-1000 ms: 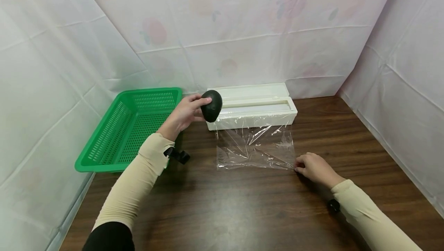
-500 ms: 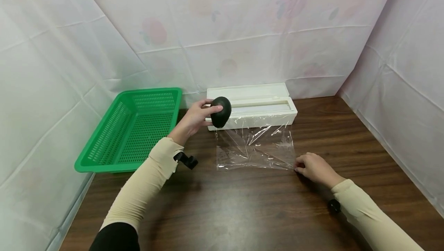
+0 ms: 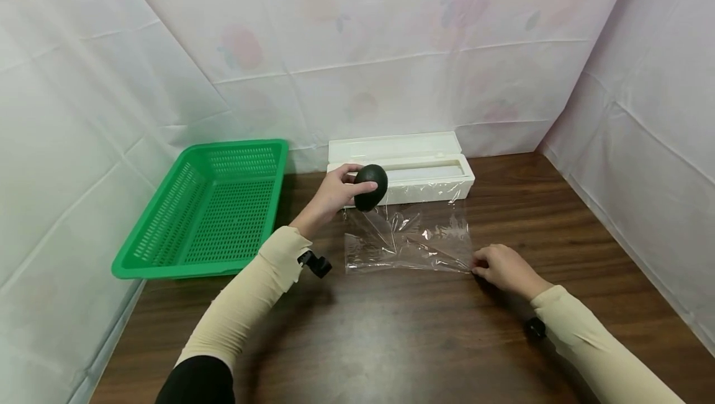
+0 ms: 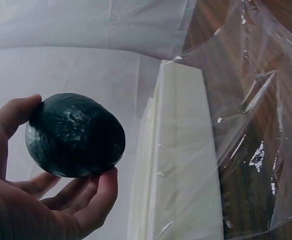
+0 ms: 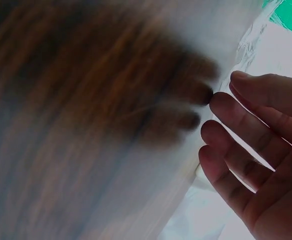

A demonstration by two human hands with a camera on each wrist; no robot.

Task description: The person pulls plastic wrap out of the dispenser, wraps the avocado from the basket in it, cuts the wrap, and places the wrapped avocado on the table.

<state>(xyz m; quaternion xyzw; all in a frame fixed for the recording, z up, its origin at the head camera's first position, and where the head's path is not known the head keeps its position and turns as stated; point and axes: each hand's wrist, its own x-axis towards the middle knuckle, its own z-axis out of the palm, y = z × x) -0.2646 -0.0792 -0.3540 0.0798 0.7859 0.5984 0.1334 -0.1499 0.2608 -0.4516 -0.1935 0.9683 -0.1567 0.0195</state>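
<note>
My left hand (image 3: 332,194) grips a dark green avocado (image 3: 371,188) between thumb and fingers, raised in front of the left half of a white cling film box (image 3: 427,193). From the box, whose lid stands open at the back, a sheet of clear cling film (image 3: 408,246) stretches forward over the table. Thumb and fingers of my right hand (image 3: 507,270) pinch the sheet's front right corner, low over the wood. In the left wrist view the avocado (image 4: 76,135) shows glossy, bumpy skin, beside the box (image 4: 188,140) and the film.
On the left a green perforated basket (image 3: 167,272) stands on the dark wooden table (image 3: 368,342). Pale fruit-patterned cloth (image 3: 357,81) hangs behind the table and along both sides. A black wrist camera (image 3: 315,264) sits on the left sleeve.
My left hand has carried the avocado to the right and slightly nearer, away from the basket. The right hand stays at the film corner. The head view has shifted slightly.
</note>
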